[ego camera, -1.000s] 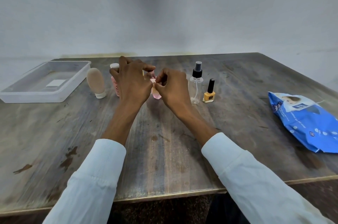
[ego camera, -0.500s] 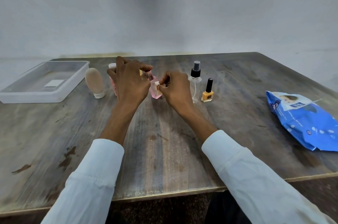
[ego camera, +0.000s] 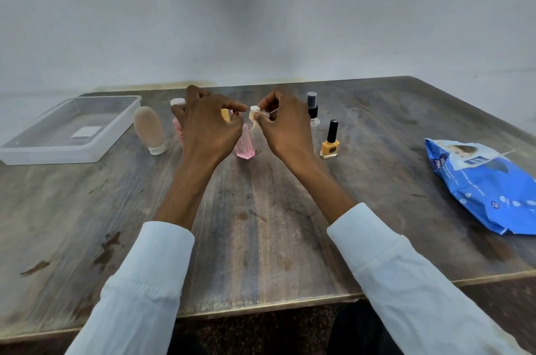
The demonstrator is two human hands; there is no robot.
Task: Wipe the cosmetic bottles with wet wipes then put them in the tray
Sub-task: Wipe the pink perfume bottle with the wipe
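**Head view: small white pump cap pinched in the right hand above a pink bottle**

Head-camera footage is taken up by a worn grey wooden bench [ego camera: 261, 224] set against a plain pale wall. Two bare hands in light blue sleeves are raised over the middle of it. A small white pump cap with a thin tube [ego camera: 255, 111] is pinched between the thumb and fingers of the right hand [ego camera: 285, 127], which are closed narrowly on it. A little crumpled piece of pale material is seen at the same fingertips; whether it is a wipe cannot be told. The left hand [ego camera: 207, 128] is held just beside, its fingers curled and its forefinger stretched toward the cap; whether anything is gripped in it cannot be told.

A clear pink faceted bottle [ego camera: 246, 146] stands upright on the bench, just below and between the two hands. A beige squeeze tube standing on its white cap [ego camera: 148, 130] is placed to the left, and a pink bottle with a white cap [ego camera: 177, 111] is partly hidden behind the left hand. A clear spray bottle with a black nozzle [ego camera: 313, 111] and a yellow nail polish bottle with a black cap [ego camera: 330, 143] stand to the right. A clear plastic rectangular tray [ego camera: 116, 134] lies at the far left, and a blue wet-wipe pack [ego camera: 487, 189] lies at the far right.
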